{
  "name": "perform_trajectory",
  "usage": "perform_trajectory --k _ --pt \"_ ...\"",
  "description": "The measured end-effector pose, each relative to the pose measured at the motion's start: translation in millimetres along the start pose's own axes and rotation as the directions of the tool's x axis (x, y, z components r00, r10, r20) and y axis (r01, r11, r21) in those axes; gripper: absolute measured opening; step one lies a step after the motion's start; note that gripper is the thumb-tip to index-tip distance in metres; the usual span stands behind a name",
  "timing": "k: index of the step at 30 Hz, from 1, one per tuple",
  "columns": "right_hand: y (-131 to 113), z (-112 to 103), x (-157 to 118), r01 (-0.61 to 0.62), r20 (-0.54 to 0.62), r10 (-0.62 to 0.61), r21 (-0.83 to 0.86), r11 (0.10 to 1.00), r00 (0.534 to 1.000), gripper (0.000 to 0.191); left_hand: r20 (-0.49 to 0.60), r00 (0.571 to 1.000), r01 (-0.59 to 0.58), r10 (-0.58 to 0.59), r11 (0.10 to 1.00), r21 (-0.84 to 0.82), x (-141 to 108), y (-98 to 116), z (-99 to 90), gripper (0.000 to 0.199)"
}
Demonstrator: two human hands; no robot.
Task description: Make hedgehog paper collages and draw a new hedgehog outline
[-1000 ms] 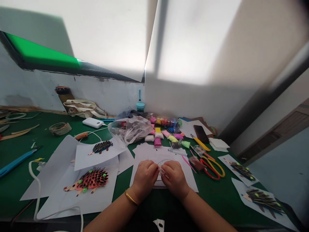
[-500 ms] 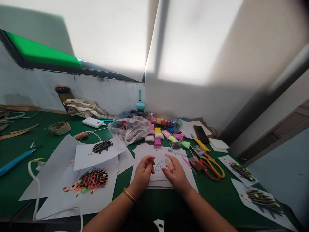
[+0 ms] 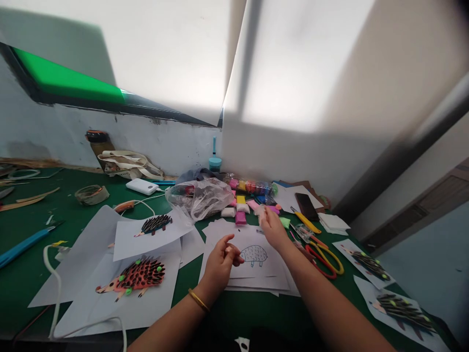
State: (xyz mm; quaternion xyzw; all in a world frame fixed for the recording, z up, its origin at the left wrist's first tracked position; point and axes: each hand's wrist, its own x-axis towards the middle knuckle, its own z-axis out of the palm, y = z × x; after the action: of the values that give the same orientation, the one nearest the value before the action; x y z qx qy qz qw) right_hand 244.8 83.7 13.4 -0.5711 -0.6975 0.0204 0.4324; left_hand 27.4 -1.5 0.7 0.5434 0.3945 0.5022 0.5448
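Note:
A blue outline drawing of a hedgehog (image 3: pixel 254 254) lies on a stack of white paper at the centre front. Over the paper's left part is my left hand (image 3: pixel 222 258), its fingers curled together around something I cannot make out, just left of the drawing. My right hand (image 3: pixel 271 226) reaches to the paper's back edge, fingers closed on a small clear plastic packet (image 3: pixel 261 212). Beside it are clay packets: a magenta one (image 3: pixel 241 218), a white one (image 3: pixel 227 212) and a light green one (image 3: pixel 285 222).
A crumpled plastic bag (image 3: pixel 205 195) sits behind the paper. Finished hedgehog pictures lie left (image 3: pixel 141 276) and right (image 3: pixel 403 308). Scissors (image 3: pixel 331 256), a yellow cutter (image 3: pixel 307 220) and a phone (image 3: pixel 306 205) are at right; a white power bank (image 3: pixel 142 186) is at back left.
My right hand has moved away from my left, up and back toward the clay packets, with the clear packet. The hedgehog drawing is now uncovered. My left hand has stayed nearly in place.

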Motion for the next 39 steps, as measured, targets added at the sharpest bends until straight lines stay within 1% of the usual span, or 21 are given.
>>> perform_trajectory --k 2,3,4,6,8,10,11,13,16,18,21,23,24,26,29,34,36,39 --pt "6 8 14 -0.090 0.062 0.093 -0.049 0.995 0.994 0.045 0.014 0.999 0.050 -0.050 0.998 -0.022 -1 0 -1.6 0.046" --pt "7 12 18 -0.115 0.086 0.123 -0.100 0.988 0.989 0.045 0.018 0.997 0.072 -0.072 0.997 -0.007 -1 0 -3.0 0.043" --pt "7 15 21 -0.113 0.111 0.131 -0.153 0.982 0.985 0.042 0.017 0.997 0.080 -0.081 0.996 0.026 -2 1 -4.5 0.039" --pt "6 22 22 -0.080 0.140 0.117 -0.248 0.965 0.983 0.031 -0.001 0.999 0.033 -0.033 0.992 0.125 -2 2 -7.8 0.036" --pt "4 25 20 -0.049 0.151 0.097 -0.291 0.955 0.984 0.024 -0.026 0.998 -0.054 0.061 0.973 0.225 -2 4 -10.1 0.034" --pt "1 25 17 -0.042 0.146 0.090 -0.304 0.952 0.985 0.026 -0.025 0.993 -0.105 0.116 0.956 0.275 -2 5 -10.9 0.034" --pt "0 24 15 -0.036 0.142 0.083 -0.306 0.951 0.986 0.027 -0.015 0.993 -0.108 0.117 0.957 0.270 -2 6 -10.6 0.036" --pt "-4 17 10 -0.017 0.121 0.052 -0.277 0.961 0.991 0.030 0.015 0.996 -0.086 0.085 0.975 0.203 -1 7 -9.0 0.041" --pt "-18 5 -6 0.056 0.064 -0.049 -0.119 0.991 0.997 0.031 0.032 0.999 -0.007 0.006 0.999 0.034 2 7 -6.0 0.043" --pt "-32 -3 -23 0.116 0.043 -0.117 0.022 0.993 0.992 0.030 0.026 0.998 0.057 -0.056 0.997 -0.057 3 6 -4.9 0.043" --pt "-57 -11 -55 0.133 0.065 -0.144 0.150 0.980 0.987 0.027 0.013 0.994 0.109 -0.108 0.988 -0.110 3 5 -5.5 0.042" --pt "-72 -13 -72 0.139 0.091 -0.161 0.216 0.966 0.983 0.024 0.019 0.994 0.112 -0.110 0.988 -0.103 3 3 -6.5 0.043" --pt "-78 -13 -78 0.150 0.086 -0.175 0.239 0.959 0.981 0.024 0.030 0.994 0.108 -0.106 0.990 -0.095 3 2 -6.9 0.044" --pt "-85 -12 -84 0.155 0.093 -0.185 0.264 0.952 0.978 0.023 0.066 0.993 0.101 -0.096 0.991 -0.082 3 1 -7.3 0.042" --pt "-87 -8 -85 0.141 0.072 -0.167 0.279 0.950 0.983 0.022 0.105 0.991 0.097 -0.088 0.992 -0.086 4 1 -6.8 0.040" --pt "-82 -5 -86 0.140 0.051 -0.162 0.295 0.945 0.986 0.010 0.110 0.989 0.101 -0.095 0.993 -0.054 4 2 -6.3 0.055" --pt "-81 -5 -88 0.142 0.032 -0.159 0.306 0.941 0.987 0.009 0.123 0.990 0.076 -0.076 0.997 0.002 4 0 -6.4 0.051" --pt "-80 -5 -91 0.141 0.016 -0.154 0.308 0.941 0.988 0.010 0.127 0.992 0.006 -0.027 0.986 0.166 3 -4 -6.9 0.035"
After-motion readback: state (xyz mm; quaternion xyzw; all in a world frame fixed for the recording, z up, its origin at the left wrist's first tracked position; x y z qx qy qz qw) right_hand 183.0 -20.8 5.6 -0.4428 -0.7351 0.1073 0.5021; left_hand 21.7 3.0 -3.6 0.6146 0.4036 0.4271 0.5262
